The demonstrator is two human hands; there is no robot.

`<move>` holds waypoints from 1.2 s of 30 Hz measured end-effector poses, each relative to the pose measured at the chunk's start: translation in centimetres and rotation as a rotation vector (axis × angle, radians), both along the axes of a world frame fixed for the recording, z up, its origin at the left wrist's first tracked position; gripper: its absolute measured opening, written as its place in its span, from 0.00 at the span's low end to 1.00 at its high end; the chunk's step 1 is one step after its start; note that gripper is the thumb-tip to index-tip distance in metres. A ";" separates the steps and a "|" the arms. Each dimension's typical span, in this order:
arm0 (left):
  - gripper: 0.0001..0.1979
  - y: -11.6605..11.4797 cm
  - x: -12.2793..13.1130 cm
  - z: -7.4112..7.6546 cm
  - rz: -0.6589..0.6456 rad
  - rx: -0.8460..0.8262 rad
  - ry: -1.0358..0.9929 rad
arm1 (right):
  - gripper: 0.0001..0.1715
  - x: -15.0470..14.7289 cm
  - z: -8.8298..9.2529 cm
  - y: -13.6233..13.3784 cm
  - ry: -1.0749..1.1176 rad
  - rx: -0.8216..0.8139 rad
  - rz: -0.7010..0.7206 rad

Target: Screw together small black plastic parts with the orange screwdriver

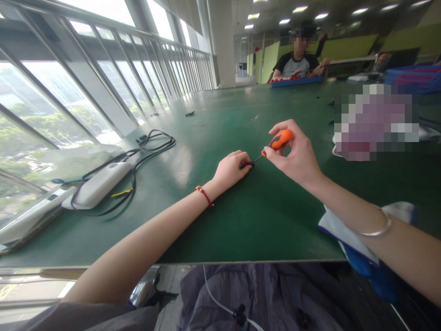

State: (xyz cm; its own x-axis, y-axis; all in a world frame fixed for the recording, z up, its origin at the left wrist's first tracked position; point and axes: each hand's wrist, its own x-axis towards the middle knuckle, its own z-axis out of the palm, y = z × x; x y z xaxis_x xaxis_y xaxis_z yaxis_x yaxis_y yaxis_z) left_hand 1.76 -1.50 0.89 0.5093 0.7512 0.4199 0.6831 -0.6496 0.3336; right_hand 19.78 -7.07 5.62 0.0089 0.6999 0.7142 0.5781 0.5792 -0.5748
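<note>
My left hand (234, 166) rests on the green table (220, 225), its fingers closed round a small black part (246, 164) whose exact kind I cannot make out. My right hand (292, 151) grips a screwdriver (280, 139) with an orange and black handle. The screwdriver slants down to the left, and its thin shaft reaches the black part at my left fingertips. Whether the tip sits in a screw is too small to tell.
At left lie a white power strip (99, 186) and looped black cable (151, 142) beside a metal railing (138, 46). A pixelated pinkish item (374, 119) is at right; cloth (347, 230) lies under my right forearm. Across the table sits a person (298, 64) behind a blue tray (296, 82).
</note>
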 end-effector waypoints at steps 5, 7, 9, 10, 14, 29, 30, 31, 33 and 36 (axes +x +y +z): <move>0.03 0.0 0.0 0.1 -0.003 -0.006 -0.001 | 0.08 0.0 0.0 0.0 -0.067 -0.053 -0.017; 0.03 0.0 0.0 0.0 -0.002 -0.008 -0.005 | 0.06 0.0 0.0 0.0 -0.044 -0.023 -0.011; 0.03 0.1 -0.1 -0.1 -0.005 -0.012 -0.011 | 0.07 0.1 -0.1 0.1 -0.005 0.004 -0.006; 0.03 0.1 -0.1 -0.1 -0.007 -0.015 -0.015 | 0.11 0.1 -0.1 0.1 0.010 0.002 -0.008; 0.03 0.1 -0.1 -0.1 -0.006 -0.021 -0.022 | 0.11 0.1 0.0 0.1 -0.019 -0.090 -0.053; 0.06 0.3 -0.2 -0.3 -0.021 -0.033 -0.074 | 0.11 0.3 0.1 0.2 -0.012 -0.114 -0.052; 0.06 0.3 -0.2 -0.4 -0.026 -0.035 -0.076 | 0.11 0.3 0.2 0.1 -0.017 -0.108 -0.036; 0.06 0.3 -0.2 -0.4 -0.029 -0.036 -0.075 | 0.09 0.2 0.2 0.1 -0.017 -0.091 -0.024; 0.06 0.3 -0.2 -0.4 -0.032 -0.038 -0.077 | 0.05 0.1 0.2 0.0 -0.003 -0.044 -0.008; 0.06 0.3 -0.2 -0.3 -0.035 -0.055 -0.087 | 0.15 0.1 0.1 0.0 0.020 -0.025 -0.014</move>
State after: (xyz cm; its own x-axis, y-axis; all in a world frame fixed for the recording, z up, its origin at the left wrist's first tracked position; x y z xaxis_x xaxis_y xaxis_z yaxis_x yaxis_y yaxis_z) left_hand 1.54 -1.16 0.59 0.4990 0.7568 0.4222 0.6274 -0.6515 0.4265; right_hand 19.89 -7.03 5.68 0.0329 0.7171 0.6962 0.5738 0.5567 -0.6006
